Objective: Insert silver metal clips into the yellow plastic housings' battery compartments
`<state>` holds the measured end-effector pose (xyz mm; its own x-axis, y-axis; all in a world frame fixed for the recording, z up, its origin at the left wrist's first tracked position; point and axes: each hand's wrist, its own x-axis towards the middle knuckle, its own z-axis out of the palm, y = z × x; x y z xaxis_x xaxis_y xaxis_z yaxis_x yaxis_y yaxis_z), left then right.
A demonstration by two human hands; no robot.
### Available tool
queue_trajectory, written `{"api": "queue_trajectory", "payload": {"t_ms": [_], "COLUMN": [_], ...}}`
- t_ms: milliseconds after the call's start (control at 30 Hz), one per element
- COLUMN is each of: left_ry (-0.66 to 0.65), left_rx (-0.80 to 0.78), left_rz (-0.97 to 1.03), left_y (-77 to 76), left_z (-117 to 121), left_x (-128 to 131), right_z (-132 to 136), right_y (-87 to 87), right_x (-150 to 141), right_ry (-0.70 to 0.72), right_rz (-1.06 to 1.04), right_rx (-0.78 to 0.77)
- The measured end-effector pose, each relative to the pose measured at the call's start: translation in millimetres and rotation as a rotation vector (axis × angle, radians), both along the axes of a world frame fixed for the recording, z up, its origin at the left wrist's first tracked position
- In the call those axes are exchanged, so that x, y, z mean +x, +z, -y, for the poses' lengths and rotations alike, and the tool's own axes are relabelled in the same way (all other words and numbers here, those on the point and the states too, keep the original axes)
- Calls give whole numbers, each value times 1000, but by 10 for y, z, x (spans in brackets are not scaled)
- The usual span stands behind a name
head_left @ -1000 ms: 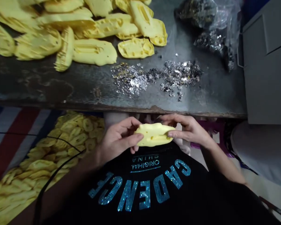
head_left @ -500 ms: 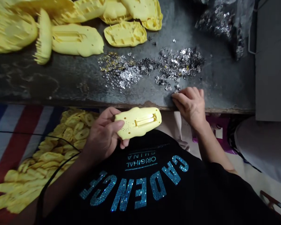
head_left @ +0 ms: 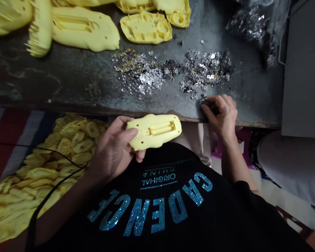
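Left hand [head_left: 112,148]: thumb on top, fingers curled beneath, closed firmly around one end of a pale-yellow, wavy-edged plastic shell [head_left: 153,132].
Shell: held just in front of the table edge, over the black shirt; long recessed slot [head_left: 162,128] facing up. No metal made out in the slot.
Right hand [head_left: 223,113]: resting at the table edge, thumb and forefinger bent nearly together beside a small silvery metal piece [head_left: 202,100]; cannot tell whether it is gripped.
Metal scatter: loose silver, dark and brassy flat pieces [head_left: 207,68] on the dark, worn table [head_left: 89,101].
Just changed: both hands on the shell a second ago; right now off it, at the scatter.
Meaning, my reading: hands have split roles, left steadying the shell, right busy with single pieces.
Nearby: more yellow shells [head_left: 105,31] along the table's far side.
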<state>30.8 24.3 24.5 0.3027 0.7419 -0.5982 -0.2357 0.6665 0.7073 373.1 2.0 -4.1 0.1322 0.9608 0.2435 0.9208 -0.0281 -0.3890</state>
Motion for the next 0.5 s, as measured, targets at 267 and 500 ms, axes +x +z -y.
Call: {"api": "queue_trajectory", "payload": {"t_ms": [267, 500], "left_ry": [-54, -65], "left_rx": [53, 147], "left_rz": [76, 115], "left_y": [88, 196], "left_z": [31, 92], "left_x": [73, 153], "right_z": [77, 234], "right_y": [296, 606], "right_x": [-191, -528], "right_ry": [197, 371], "right_rz": [-180, -372], "right_rx": [39, 78]}}
